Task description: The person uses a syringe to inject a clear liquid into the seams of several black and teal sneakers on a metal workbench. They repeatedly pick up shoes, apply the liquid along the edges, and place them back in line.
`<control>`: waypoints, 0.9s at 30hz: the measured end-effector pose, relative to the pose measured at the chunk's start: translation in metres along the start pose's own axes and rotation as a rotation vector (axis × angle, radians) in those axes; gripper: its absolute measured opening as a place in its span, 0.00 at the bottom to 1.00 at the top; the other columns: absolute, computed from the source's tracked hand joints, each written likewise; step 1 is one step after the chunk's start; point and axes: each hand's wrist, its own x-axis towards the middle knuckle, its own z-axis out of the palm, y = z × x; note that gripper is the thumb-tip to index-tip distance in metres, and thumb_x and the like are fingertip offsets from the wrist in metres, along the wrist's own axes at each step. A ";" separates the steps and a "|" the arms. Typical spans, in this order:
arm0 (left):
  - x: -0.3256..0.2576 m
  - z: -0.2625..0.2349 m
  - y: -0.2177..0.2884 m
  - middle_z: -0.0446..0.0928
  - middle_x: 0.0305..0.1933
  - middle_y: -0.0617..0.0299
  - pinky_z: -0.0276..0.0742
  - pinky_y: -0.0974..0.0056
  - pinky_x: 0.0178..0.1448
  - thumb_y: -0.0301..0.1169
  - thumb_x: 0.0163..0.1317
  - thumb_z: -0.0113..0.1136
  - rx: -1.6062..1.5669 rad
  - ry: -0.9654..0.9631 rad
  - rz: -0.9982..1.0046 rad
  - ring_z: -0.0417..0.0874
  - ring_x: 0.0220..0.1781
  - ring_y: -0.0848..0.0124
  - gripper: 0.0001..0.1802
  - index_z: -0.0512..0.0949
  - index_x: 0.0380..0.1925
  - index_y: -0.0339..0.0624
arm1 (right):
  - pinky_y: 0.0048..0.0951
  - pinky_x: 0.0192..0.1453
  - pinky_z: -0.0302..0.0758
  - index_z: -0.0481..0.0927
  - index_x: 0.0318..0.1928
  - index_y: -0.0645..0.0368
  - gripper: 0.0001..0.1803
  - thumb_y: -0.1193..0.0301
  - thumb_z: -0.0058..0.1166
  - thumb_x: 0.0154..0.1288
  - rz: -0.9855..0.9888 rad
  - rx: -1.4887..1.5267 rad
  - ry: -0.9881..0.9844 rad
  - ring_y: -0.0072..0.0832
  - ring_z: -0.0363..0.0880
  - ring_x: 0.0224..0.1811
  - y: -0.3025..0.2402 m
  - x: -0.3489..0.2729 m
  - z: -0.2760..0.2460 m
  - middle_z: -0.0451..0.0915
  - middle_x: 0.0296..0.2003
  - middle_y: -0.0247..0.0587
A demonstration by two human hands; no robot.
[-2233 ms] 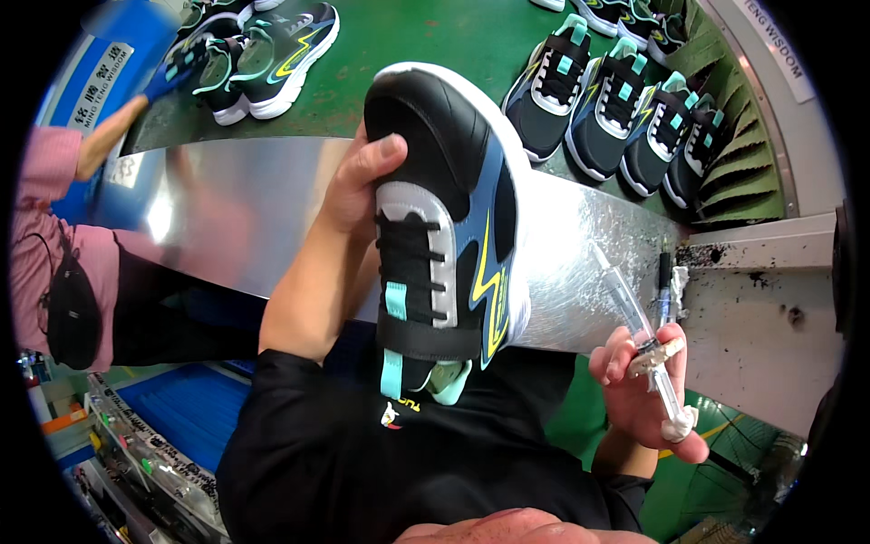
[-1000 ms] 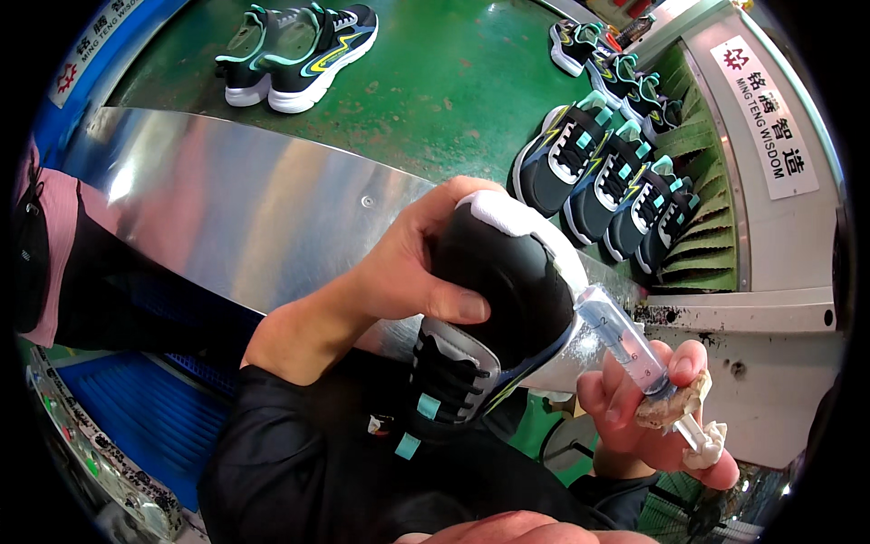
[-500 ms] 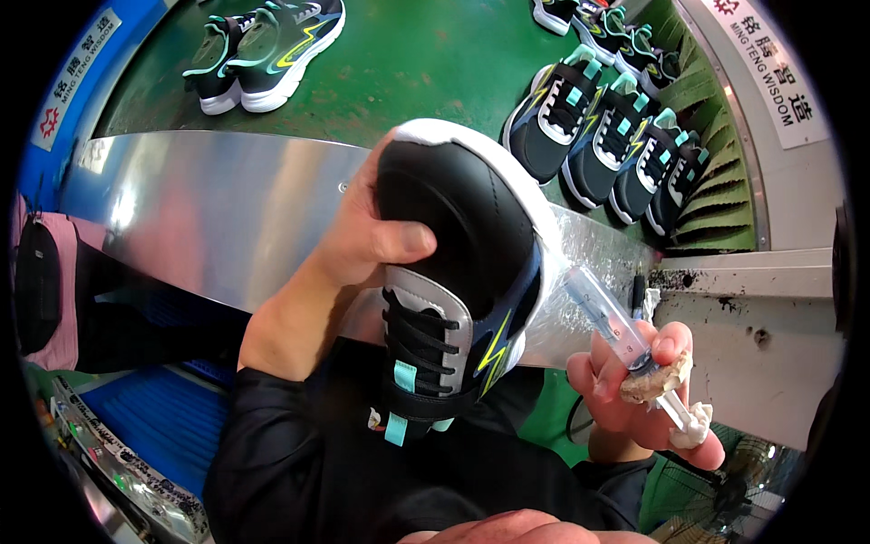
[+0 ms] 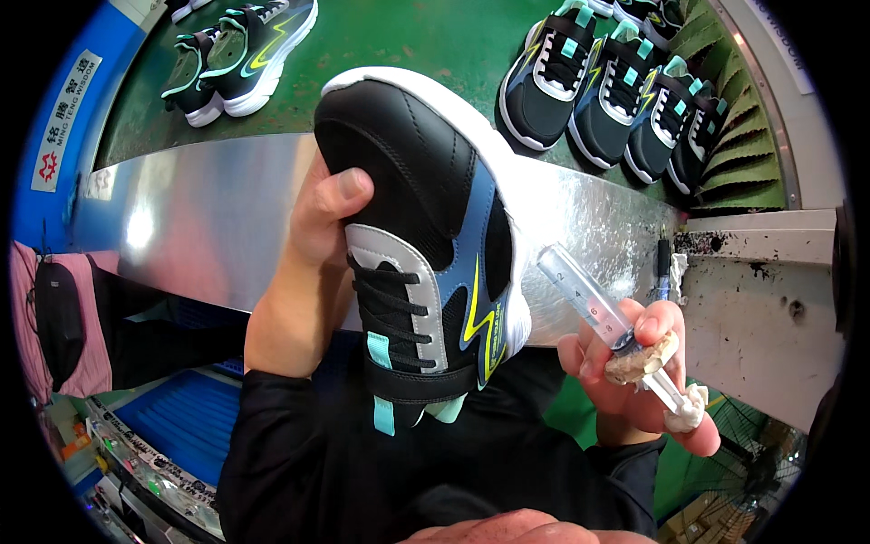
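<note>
1. The desk (image 4: 376, 41) has a green top and a shiny metal strip (image 4: 204, 208) along its near edge.
2. The held shoe (image 4: 421, 245) is black, grey and blue, with a white sole and a yellow zigzag. It is raised in front of the person's body, toe pointing away.
3. A row of four similar shoes (image 4: 612, 109) stands on the green top at the right, toes toward the person.
4. A pair of shoes (image 4: 240, 77) stands at the left, heels toward the person.
5. The right hand (image 4: 625, 372) is curled round a syringe, to the right of the held shoe.
6. The left hand (image 4: 322, 213) is clamped on the shoe's front part — thumb on the upper, other fingers mostly hidden.
7. The syringe (image 4: 584, 299) is clear and tilted, its front end near the white sole — whether they touch, I cannot tell.
8. Off-white lumps (image 4: 686, 410) cover its flange and plunger end.
</note>
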 end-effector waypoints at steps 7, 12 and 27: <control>0.007 -0.001 -0.001 0.76 0.50 0.51 0.77 0.62 0.52 0.39 0.54 0.57 -0.124 -0.067 0.044 0.80 0.48 0.63 0.31 0.67 0.56 0.33 | 0.29 0.37 0.65 0.64 0.55 0.66 0.56 0.32 0.63 0.38 -0.012 0.010 -0.005 0.33 0.70 0.38 0.006 -0.010 -0.009 0.72 0.40 0.48; 0.007 -0.016 -0.007 0.78 0.48 0.49 0.79 0.61 0.49 0.40 0.58 0.55 -0.173 -0.071 -0.039 0.82 0.45 0.61 0.28 0.69 0.53 0.31 | 0.28 0.34 0.60 0.64 0.55 0.60 0.52 0.36 0.67 0.37 0.063 0.044 -0.007 0.31 0.71 0.40 0.006 -0.018 -0.015 0.71 0.41 0.46; 0.022 -0.023 -0.012 0.78 0.48 0.48 0.79 0.60 0.51 0.41 0.63 0.52 -0.271 -0.048 -0.038 0.82 0.47 0.61 0.25 0.71 0.51 0.29 | 0.29 0.36 0.62 0.65 0.55 0.62 0.56 0.34 0.67 0.32 0.120 -0.003 0.023 0.35 0.68 0.44 0.016 -0.040 -0.025 0.73 0.40 0.47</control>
